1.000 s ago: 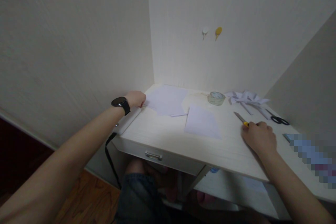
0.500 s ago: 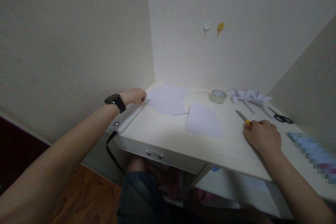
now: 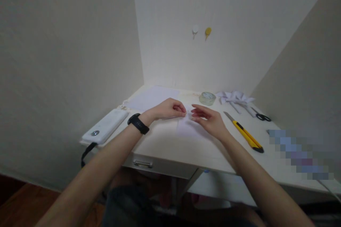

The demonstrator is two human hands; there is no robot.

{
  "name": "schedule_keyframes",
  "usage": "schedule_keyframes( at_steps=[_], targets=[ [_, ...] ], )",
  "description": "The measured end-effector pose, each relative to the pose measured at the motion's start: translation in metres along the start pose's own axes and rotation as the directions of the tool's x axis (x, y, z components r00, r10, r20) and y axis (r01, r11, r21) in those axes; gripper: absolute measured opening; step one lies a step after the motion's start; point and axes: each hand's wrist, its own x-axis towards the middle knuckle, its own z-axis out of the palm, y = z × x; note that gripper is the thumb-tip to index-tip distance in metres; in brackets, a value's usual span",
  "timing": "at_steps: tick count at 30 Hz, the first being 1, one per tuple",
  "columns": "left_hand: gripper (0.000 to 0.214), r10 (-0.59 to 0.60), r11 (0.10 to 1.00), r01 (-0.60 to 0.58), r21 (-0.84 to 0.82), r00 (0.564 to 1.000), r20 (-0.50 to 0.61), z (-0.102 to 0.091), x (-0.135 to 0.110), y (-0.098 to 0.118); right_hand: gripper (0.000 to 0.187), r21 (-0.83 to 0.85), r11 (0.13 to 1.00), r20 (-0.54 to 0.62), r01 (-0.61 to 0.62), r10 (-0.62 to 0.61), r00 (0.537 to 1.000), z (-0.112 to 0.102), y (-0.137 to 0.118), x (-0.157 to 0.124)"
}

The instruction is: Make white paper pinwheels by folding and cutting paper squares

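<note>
Above the desk, my left hand, with a black watch on the wrist, pinches something too small to make out. My right hand faces it a short way off, its fingers slightly curved and apart, with nothing clearly held. A small pale bit shows in the gap between the two sets of fingertips. Beneath both hands lies a white sheet of paper, partly covered by them. The yellow utility knife, blade out, rests on the desk to the right of my right hand.
More white paper lies at the back left, beside a white power bank. A roll of clear tape, a folded paper pinwheel and black scissors sit along the back right. A blurred-out item lies far right.
My right hand has let go of the utility knife and moved left. My left hand has come from the desk's left edge to the middle, so both hands now meet over the paper.
</note>
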Motion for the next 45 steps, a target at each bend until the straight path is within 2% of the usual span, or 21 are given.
schedule_keyframes(
  at_steps=[4,6,8,11,14,18,24,26,32,39,45],
  targets=[
    [0.014,0.019,0.992,-0.020,-0.122,1.000,-0.011,0.024,0.025,-0.004,0.014,-0.072,0.997,-0.021,0.018,-0.019,1.000,-0.001,0.006,0.021],
    [0.014,-0.004,0.989,-0.004,-0.147,0.999,-0.053,0.027,0.031,-0.008,0.011,-0.108,0.994,-0.032,0.012,-0.016,0.999,-0.008,0.013,0.025],
    [0.022,-0.027,0.992,0.020,-0.127,0.998,-0.049,0.028,0.032,-0.011,0.011,-0.097,0.995,-0.064,-0.023,0.017,0.998,-0.012,0.019,0.025],
    [0.040,-0.047,0.993,0.048,-0.111,0.999,0.014,0.028,0.030,-0.014,0.012,-0.046,0.995,-0.131,-0.087,0.081,0.988,-0.011,0.023,0.022],
    [0.045,-0.044,0.982,0.052,-0.181,0.998,0.045,0.032,0.027,-0.015,0.010,-0.025,0.994,-0.169,-0.110,0.104,0.980,-0.006,0.022,0.017],
    [0.036,-0.081,0.967,0.080,-0.243,0.997,0.007,0.042,0.026,-0.014,0.008,-0.021,0.995,-0.187,-0.099,0.093,0.978,-0.003,0.019,0.014],
    [0.029,-0.073,0.935,0.020,-0.354,0.988,-0.138,0.052,0.025,-0.013,0.011,-0.007,0.994,-0.217,-0.108,0.104,0.971,-0.003,0.019,0.010],
    [0.031,-0.092,0.928,0.029,-0.372,0.984,-0.154,0.052,0.025,-0.012,0.012,0.000,0.994,-0.204,-0.108,0.105,0.973,-0.002,0.018,0.009],
    [0.036,-0.123,0.952,0.089,-0.293,0.988,-0.098,0.052,0.022,-0.010,0.011,0.014,0.995,-0.185,-0.099,0.100,0.978,0.001,0.016,0.006],
    [0.015,-0.079,0.962,0.026,-0.272,0.979,-0.186,0.059,0.027,-0.017,0.014,0.055,0.987,-0.228,-0.152,0.160,0.960,0.004,0.021,0.007],
    [0.014,-0.027,0.975,-0.032,-0.218,0.964,-0.264,0.059,0.030,-0.021,0.017,0.128,0.981,-0.194,-0.149,0.172,0.966,0.004,0.022,0.007]
  ],
)
